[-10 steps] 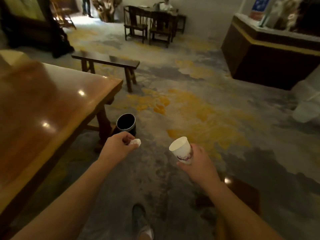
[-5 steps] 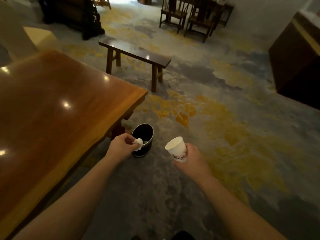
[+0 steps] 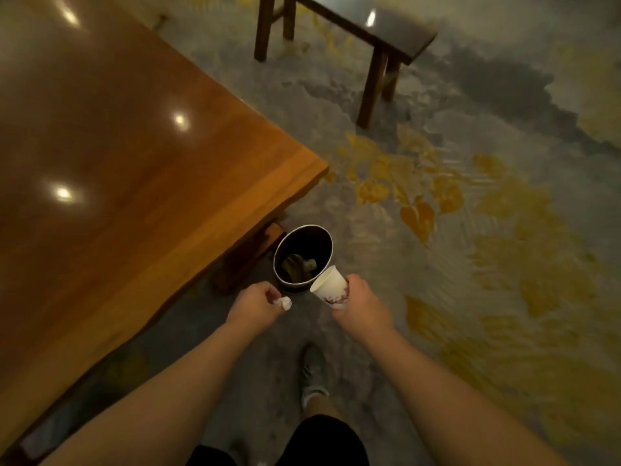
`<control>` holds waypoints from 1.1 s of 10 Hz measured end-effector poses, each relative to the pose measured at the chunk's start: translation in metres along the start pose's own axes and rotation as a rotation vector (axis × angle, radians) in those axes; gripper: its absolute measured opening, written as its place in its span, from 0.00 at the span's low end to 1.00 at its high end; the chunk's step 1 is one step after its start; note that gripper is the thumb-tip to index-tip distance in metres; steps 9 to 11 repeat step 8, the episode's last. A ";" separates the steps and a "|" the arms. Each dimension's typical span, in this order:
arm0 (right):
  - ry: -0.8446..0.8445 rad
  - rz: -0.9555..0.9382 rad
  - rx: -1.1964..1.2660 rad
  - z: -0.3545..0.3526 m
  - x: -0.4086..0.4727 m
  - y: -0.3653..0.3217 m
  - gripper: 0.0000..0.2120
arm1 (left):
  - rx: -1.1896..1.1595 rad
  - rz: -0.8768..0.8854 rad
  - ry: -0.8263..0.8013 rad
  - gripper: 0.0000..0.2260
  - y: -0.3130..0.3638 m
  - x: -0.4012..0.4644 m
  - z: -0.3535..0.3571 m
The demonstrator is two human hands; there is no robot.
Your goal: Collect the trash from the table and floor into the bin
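Note:
A round black bin point(image 3: 323, 242) stands on the floor beside the table leg, with some trash lying at its bottom. My right hand point(image 3: 361, 306) grips a white paper cup point(image 3: 331, 288) with a red print, tilted so its mouth overlaps the bin's near rim. My left hand point(image 3: 255, 302) pinches a small crumpled white tissue point(image 3: 285, 302) just short of the bin's near edge. Both forearms reach forward from the bottom of the view.
A large polished wooden table point(image 3: 117, 183) fills the left side, its corner close to the bin. A dark wooden bench point(image 3: 373, 31) stands farther off on the patterned grey and yellow floor. My shoe point(image 3: 312, 371) is below the hands.
I have stepped closer and look more steeply down, so the bin now sits right in front of both hands. The cup has tilted toward the bin's rim.

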State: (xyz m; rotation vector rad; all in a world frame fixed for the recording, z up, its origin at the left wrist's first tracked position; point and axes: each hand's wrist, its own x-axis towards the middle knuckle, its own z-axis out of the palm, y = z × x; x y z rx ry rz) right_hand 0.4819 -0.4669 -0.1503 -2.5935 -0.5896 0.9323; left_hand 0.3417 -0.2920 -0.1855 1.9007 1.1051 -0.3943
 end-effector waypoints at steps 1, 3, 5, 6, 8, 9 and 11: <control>-0.019 0.057 -0.001 0.021 0.067 0.020 0.23 | 0.042 -0.019 0.013 0.09 0.003 0.059 0.027; -0.036 0.084 -0.028 0.080 0.183 0.047 0.23 | 0.158 0.061 0.111 0.09 -0.003 0.178 0.075; -0.047 0.052 -0.003 0.130 0.275 0.059 0.31 | 0.151 -0.024 0.115 0.16 -0.027 0.264 0.103; -0.071 0.034 -0.047 0.141 0.295 0.060 0.37 | 0.177 -0.034 0.104 0.21 -0.035 0.280 0.109; -0.113 -0.043 -0.124 0.140 0.278 0.051 0.33 | 0.268 0.006 0.076 0.20 -0.050 0.257 0.107; -0.113 -0.043 -0.124 0.140 0.278 0.051 0.33 | 0.268 0.006 0.076 0.20 -0.050 0.257 0.107; -0.113 -0.043 -0.124 0.140 0.278 0.051 0.33 | 0.268 0.006 0.076 0.20 -0.050 0.257 0.107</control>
